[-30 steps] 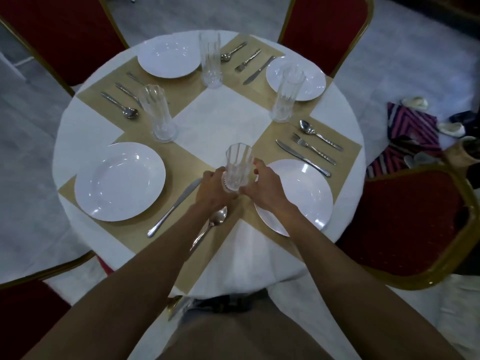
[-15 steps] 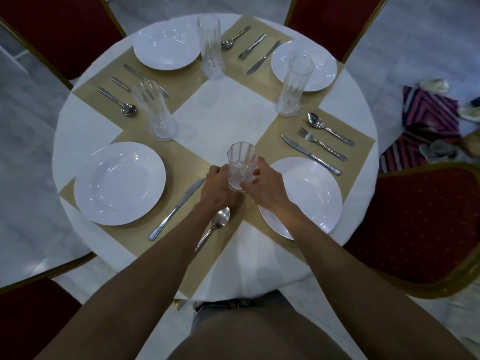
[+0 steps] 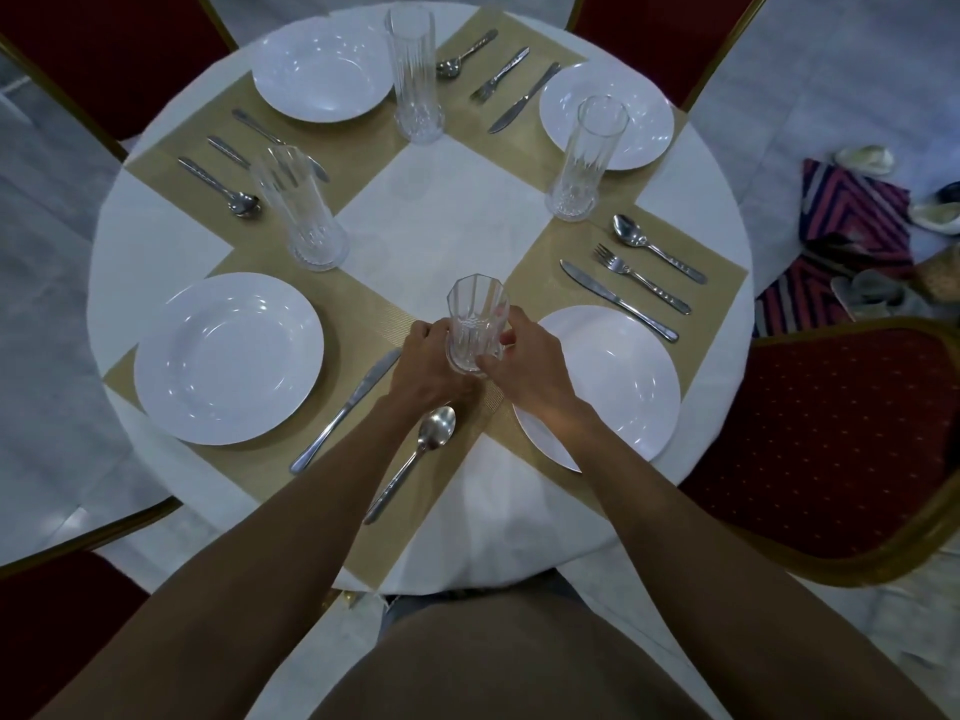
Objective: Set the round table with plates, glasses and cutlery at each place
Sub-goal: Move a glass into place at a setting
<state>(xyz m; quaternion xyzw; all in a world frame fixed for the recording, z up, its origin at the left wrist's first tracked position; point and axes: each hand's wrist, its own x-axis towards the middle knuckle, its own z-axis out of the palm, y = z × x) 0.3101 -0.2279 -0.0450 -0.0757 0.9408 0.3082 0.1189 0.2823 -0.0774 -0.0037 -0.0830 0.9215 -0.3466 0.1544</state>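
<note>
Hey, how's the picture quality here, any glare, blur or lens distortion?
In the head view the light is dim and bluish; small glare spots sit on the near-left plate; the wide-angle lens bends the table rim; the glass gripped by left hand and right hand looks sharp.

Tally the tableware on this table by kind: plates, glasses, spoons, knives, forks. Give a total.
Plates: 4
Glasses: 4, counting the held glass gripped by the left hand and right hand
Spoons: 4
Knives: 4
Forks: 2
Unclear cutlery piece, head hidden behind one of the glasses: 1
Total: 19
</note>
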